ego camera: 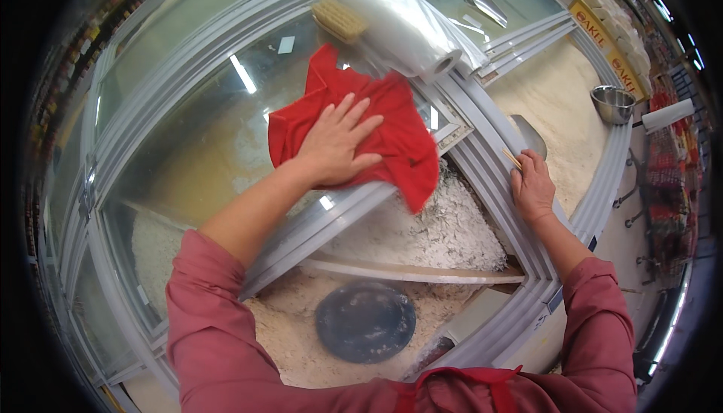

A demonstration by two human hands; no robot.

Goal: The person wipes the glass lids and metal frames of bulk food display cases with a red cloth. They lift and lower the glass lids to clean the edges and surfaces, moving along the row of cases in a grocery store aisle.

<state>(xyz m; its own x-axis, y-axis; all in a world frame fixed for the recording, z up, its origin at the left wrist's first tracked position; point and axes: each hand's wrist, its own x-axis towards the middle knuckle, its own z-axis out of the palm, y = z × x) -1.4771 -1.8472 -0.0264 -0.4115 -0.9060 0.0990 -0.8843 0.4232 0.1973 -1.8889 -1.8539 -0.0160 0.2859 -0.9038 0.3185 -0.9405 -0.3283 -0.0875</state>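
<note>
My left hand (340, 143) lies flat with spread fingers on a red cloth (395, 125). The cloth rests on a sliding glass lid (214, 108), and one corner hangs over its metal-framed edge. My right hand (534, 187) is at the grey metal rail (491, 170) of the display bin, with thin wooden sticks (512, 158) pinched between thumb and fingers. Below the lid's edge, an uncovered part of the bin shows whitish dried goods (457, 232). A dark round dish (365, 321) sits on pale, flaky goods (282, 322) nearest me.
Rolls of clear plastic bags (390, 17) and a bristle brush (339, 19) lie on the glass. Farther right are a bin of pale granular goods (565, 102), a scoop (529, 135) and a metal bowl (613, 104). Another metal scoop (486, 5) rests at the top.
</note>
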